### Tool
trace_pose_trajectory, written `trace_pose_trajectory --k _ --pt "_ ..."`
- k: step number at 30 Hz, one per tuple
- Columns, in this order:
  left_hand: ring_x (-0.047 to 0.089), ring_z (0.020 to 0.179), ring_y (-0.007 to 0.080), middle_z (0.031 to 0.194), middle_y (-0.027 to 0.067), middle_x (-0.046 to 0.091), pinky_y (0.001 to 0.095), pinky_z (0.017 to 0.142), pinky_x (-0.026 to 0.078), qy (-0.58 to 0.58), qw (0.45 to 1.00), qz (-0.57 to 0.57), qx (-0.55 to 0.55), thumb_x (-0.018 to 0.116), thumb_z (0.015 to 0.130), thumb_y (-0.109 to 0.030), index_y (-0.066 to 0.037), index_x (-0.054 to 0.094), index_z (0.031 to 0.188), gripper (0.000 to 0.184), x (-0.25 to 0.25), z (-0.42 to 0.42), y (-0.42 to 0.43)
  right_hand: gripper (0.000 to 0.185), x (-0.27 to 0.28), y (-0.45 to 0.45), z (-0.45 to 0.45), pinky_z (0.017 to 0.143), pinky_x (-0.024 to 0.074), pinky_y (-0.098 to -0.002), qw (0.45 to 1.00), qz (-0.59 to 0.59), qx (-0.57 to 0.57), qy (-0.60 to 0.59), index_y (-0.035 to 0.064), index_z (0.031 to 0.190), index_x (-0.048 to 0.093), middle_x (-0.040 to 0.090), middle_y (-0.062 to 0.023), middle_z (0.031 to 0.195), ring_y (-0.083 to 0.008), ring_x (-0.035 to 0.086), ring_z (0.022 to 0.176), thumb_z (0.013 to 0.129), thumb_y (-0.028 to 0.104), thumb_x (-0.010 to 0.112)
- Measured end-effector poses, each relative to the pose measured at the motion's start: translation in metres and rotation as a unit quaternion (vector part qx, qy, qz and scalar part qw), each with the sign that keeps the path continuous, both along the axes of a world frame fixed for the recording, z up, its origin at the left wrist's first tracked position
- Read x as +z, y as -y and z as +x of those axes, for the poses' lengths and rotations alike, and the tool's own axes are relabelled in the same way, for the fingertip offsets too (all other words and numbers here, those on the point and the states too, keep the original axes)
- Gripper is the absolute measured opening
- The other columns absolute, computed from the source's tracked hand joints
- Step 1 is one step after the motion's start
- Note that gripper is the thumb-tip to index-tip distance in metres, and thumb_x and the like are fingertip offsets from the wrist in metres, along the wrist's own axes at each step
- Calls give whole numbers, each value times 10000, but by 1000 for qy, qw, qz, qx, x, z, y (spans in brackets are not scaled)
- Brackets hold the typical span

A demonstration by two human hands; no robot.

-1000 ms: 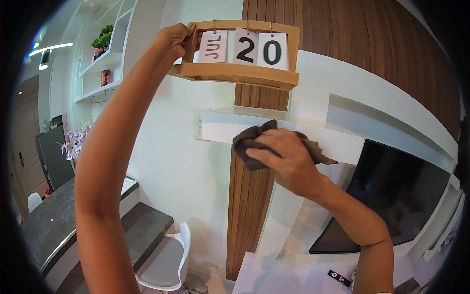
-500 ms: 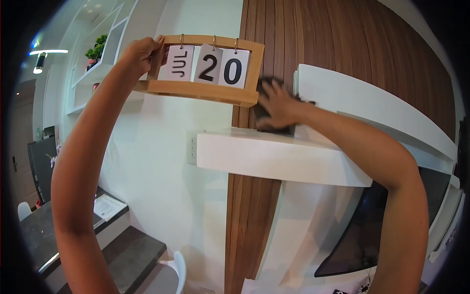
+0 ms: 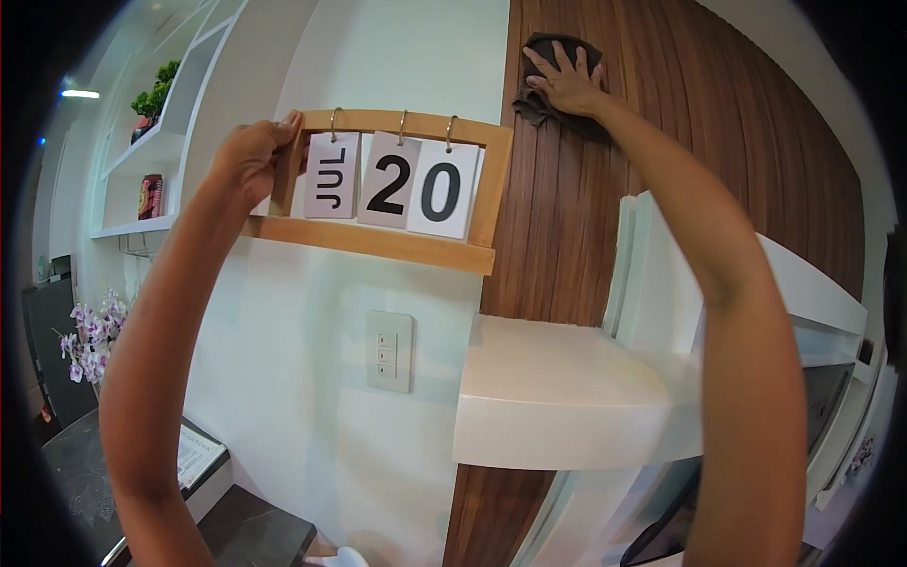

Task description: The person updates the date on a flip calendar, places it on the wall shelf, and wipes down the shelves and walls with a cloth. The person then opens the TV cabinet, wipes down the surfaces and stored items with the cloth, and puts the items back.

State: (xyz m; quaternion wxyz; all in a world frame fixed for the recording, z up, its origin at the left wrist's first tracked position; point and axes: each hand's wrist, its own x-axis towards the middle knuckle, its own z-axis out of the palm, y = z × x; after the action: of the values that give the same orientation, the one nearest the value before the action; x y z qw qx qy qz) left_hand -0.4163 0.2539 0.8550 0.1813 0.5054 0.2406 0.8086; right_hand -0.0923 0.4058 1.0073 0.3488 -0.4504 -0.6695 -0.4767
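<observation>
Slatted brown wood wall (image 3: pixel 567 208), dark cloth (image 3: pixel 539 102) (crumpled), glossy white ledge (image 3: pixel 567 364)

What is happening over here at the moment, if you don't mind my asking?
A person's left hand holds up a wooden calendar frame whose cards read JUL, 2 and 0. The right hand is spread over a dark cloth, pressing it against the brown wood paneling, above a white ledge.

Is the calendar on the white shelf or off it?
Off: the left hand holds the calendar up, clear of the shelf.
</observation>
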Motion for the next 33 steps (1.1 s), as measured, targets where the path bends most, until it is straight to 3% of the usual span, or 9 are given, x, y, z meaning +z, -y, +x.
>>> trace_pose_trajectory --k 5,7,12,19,23,25,26,29,33 --pt "587 783 208 898 127 592 329 717 511 -34 999 19 6 609 871 -109 83 567 972 221 -7 -26 -5 443 -102 25 22 1118 21 -541 938 -2 28 345 340 1394 319 192 -64 1503 -324 65 1395 954 378 356" --pt "576 815 194 936 138 589 307 764 493 -15 999 5 30 611 867 -101 82 564 973 217 -9 -22 2 432 -162 49 16 1134 40 -501 840 -66 0 538 314 1379 361 216 -32 1497 -272 111 1394 947 330 374" --pt "572 797 195 946 148 576 329 756 510 10 999 -28 25 597 883 -120 89 536 989 242 -11 -18 -6 442 -191 31 27 1141 54 -489 777 -96 149 603 277 1366 389 267 9 1475 -211 152 1386 925 275 421" --pt "584 778 205 944 147 574 362 737 525 -28 999 -46 2 557 905 -111 84 533 997 217 -7 -1 6 534 -116 40 33 1093 69 -546 984 72 -85 141 181 1442 237 130 -219 1490 -431 45 1374 952 332 386" --pt "580 754 197 894 132 577 347 689 520 -4 999 -26 -20 555 907 -114 70 546 993 204 -10 -3 3 546 -203 62 54 1010 295 -573 928 33 -120 351 -13 1376 321 286 -357 1372 -563 307 1232 888 190 455" --pt "578 746 193 874 127 576 341 669 517 -20 999 -9 -33 557 906 -117 71 549 989 205 -9 -1 4 408 -225 85 60 910 434 -479 910 -98 -52 400 -49 1217 484 428 -339 1273 -483 448 1164 877 176 464" --pt "577 738 193 863 124 577 336 657 513 -5 1000 -12 -25 561 905 -122 73 552 981 210 -10 2 5 354 -213 117 48 876 446 -434 884 -347 -11 313 -5 1153 528 518 -256 1187 -352 533 1089 938 255 419" --pt "573 712 194 844 118 576 330 657 512 10 999 -20 -26 569 901 -124 75 553 960 209 -9 6 10 413 -209 129 42 849 445 -377 800 -579 97 120 33 1142 535 552 -163 1086 -265 540 1039 976 366 356" --pt "582 723 211 880 130 570 349 684 530 -3 998 -14 -58 581 891 -108 72 539 955 195 -7 3 10 518 -256 144 25 1005 334 -327 775 -575 243 99 89 1246 516 492 -143 1283 -258 436 1211 966 476 316"
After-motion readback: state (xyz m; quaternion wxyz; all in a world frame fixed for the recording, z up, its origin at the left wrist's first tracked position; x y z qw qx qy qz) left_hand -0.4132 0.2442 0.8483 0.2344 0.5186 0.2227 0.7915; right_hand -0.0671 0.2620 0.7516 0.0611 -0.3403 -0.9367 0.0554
